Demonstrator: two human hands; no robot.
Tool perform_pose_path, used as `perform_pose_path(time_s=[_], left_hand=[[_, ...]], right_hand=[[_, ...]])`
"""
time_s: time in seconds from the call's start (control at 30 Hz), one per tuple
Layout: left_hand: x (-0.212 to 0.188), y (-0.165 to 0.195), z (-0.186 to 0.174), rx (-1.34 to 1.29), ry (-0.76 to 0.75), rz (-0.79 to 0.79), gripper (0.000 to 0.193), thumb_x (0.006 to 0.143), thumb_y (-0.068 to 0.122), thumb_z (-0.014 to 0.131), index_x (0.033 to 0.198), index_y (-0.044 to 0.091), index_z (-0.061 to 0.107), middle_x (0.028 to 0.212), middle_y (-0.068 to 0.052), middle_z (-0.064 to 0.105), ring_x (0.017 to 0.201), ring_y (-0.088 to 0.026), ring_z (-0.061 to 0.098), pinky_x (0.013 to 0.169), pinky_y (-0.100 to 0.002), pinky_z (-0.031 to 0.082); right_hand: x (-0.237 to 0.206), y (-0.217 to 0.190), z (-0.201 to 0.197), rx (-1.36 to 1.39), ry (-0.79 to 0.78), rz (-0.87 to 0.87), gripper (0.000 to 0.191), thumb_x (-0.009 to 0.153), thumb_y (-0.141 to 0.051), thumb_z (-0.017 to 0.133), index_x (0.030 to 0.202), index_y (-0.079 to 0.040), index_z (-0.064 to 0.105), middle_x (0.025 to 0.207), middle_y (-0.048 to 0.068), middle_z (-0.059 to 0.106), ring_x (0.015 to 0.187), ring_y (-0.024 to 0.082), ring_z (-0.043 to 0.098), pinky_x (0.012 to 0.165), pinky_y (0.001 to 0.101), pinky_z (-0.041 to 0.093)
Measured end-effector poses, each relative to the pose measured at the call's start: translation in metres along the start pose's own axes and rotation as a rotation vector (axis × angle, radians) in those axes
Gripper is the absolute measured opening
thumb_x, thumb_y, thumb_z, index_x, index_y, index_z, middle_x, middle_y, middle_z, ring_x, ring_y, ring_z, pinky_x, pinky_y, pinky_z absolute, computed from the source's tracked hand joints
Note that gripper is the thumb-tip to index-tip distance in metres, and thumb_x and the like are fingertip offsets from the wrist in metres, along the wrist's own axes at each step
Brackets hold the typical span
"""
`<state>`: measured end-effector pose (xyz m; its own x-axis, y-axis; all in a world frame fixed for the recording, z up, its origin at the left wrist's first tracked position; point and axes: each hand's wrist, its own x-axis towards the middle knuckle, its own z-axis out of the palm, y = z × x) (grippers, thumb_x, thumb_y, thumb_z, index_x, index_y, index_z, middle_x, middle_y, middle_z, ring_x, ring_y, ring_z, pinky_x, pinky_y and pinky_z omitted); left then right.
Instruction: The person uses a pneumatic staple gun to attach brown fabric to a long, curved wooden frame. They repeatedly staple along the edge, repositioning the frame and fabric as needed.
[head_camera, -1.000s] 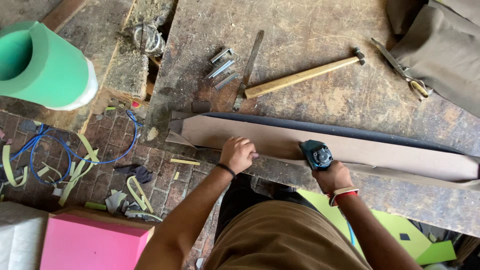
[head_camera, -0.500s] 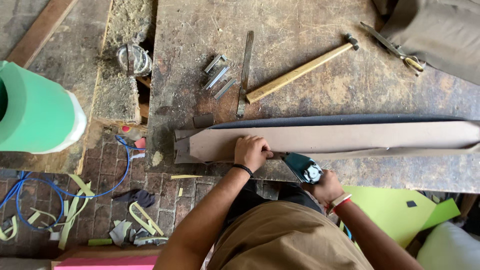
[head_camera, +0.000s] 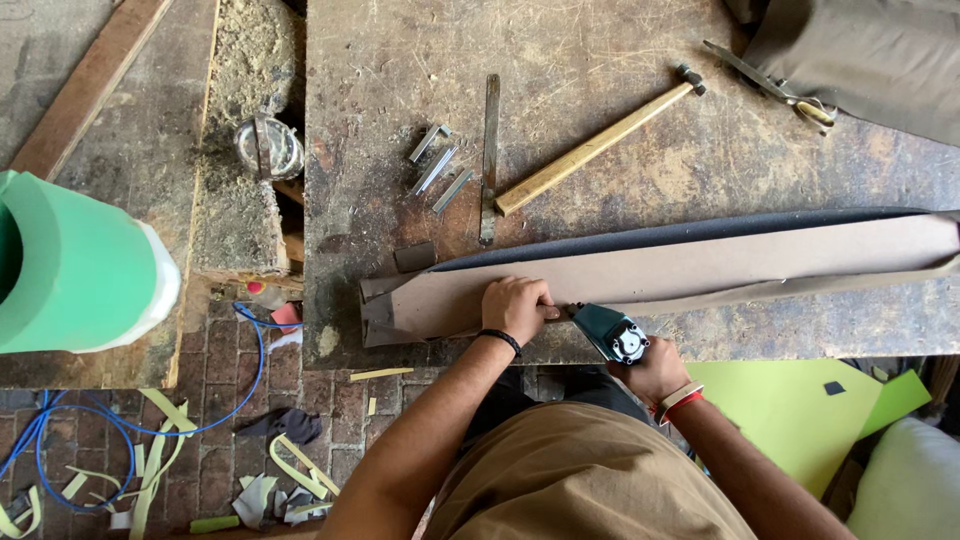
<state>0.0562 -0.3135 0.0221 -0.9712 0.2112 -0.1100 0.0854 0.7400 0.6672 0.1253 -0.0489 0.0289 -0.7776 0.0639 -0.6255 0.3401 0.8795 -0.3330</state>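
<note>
Workbench (head_camera: 620, 60): board (head_camera: 700, 268) under left hand (head_camera: 515, 308), stapler (head_camera: 612, 333) in right hand (head_camera: 655, 372).

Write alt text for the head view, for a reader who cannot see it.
A person's left hand presses on a long brown board on a worn workbench, while the right hand holds a teal staple gun at its near edge. Beyond lie a hammer, staple strips and scissors.
</note>
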Motion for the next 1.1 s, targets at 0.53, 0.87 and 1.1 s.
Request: perform_pose_path(time_s=[0.53,0.87,1.1], left_hand=[[0.001,0.001,-0.015,-0.024,-0.001,-0.036,0.022,0.068,0.030,0.090,0.070,0.016,0.073,0.077,-0.005,0.074,0.079,-0.028,0.071,0.072,-0.046,0.056],[0.100,0.088,0.057,0.051,0.096,0.205,0.030,0.085,0.026,0.077,0.111,0.011,0.070,0.110,-0.013,0.074,0.103,-0.033,0.069,0.087,-0.047,0.054],[0.204,0.145,0.133,0.130,-0.240,-0.021,0.026,0.090,0.036,0.072,0.104,0.015,0.075,0.113,-0.013,0.072,0.101,-0.035,0.069,0.088,-0.048,0.055]], right_hand=[[-0.031,0.042,-0.031,0.247,0.204,0.049,0.046,0.067,-0.037,0.087,0.099,-0.004,0.081,0.088,0.019,0.080,0.084,0.031,0.079,0.078,0.0460,0.060],[-0.044,0.193,-0.114,0.097,0.277,0.274,0.066,0.074,-0.047,0.082,0.134,-0.023,0.068,0.102,0.020,0.078,0.095,0.038,0.076,0.087,0.0473,0.059],[-0.011,0.293,-0.151,0.049,0.448,0.116,0.085,0.075,-0.032,0.083,0.154,-0.026,0.052,0.111,0.018,0.073,0.104,0.039,0.070,0.092,0.0469,0.055]])
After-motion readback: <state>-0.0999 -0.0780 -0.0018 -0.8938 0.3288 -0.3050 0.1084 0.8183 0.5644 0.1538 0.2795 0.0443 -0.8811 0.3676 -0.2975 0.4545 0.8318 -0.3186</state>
